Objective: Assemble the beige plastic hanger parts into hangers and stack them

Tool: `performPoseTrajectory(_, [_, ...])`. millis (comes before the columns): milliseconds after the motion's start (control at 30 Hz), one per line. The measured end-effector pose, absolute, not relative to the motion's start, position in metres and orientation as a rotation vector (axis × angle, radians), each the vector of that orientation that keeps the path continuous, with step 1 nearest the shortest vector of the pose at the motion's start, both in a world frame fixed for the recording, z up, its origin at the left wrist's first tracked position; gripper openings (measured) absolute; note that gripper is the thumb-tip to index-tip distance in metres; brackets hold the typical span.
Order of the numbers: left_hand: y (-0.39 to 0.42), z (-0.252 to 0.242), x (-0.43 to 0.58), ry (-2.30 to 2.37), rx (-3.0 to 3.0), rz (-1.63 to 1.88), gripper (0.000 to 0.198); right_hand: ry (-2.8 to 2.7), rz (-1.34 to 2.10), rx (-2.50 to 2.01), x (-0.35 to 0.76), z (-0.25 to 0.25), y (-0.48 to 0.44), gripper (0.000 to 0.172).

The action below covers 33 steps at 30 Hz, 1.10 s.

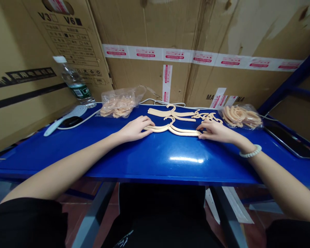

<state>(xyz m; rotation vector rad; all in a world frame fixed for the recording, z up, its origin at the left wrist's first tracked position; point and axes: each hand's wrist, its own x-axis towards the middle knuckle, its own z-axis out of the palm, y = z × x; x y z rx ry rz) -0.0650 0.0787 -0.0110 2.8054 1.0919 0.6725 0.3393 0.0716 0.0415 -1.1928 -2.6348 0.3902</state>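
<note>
A bottle stood far left of the hanger, with a bag nearer. The left hand lay nearly flat, fingertips on the hanger's left end. The hanger lay on the table. The right hand, fingers bent, covered its right end, perhaps pinching; I could not tell. A second bag lay right of it.

Peach-beige hangers on a glossy blue table
</note>
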Motion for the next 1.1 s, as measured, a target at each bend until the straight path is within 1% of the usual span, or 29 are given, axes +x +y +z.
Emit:
performPoseTrajectory(100, [0.0772, -0.0098, -0.0632, 1.083, 2.798, 0.649, 0.031, -2.655, 0.403, -1.242, 0.3391, 0.0415, 0.0717, 0.041])
performPoseTrajectory(500, [0.0731, -0.008, -0.0596, 1.099, 2.753, 0.625, 0.029, -2.687, 0.332, -1.256, 0.3429, 0.0453, 0.0716, 0.037])
performPoseTrajectory(1100, [0.0744, -0.0085, -0.0607, 1.102, 2.752, 0.688, 0.029, -2.675, 0.286, -1.242, 0.3428, 0.0433, 0.0728, 0.04])
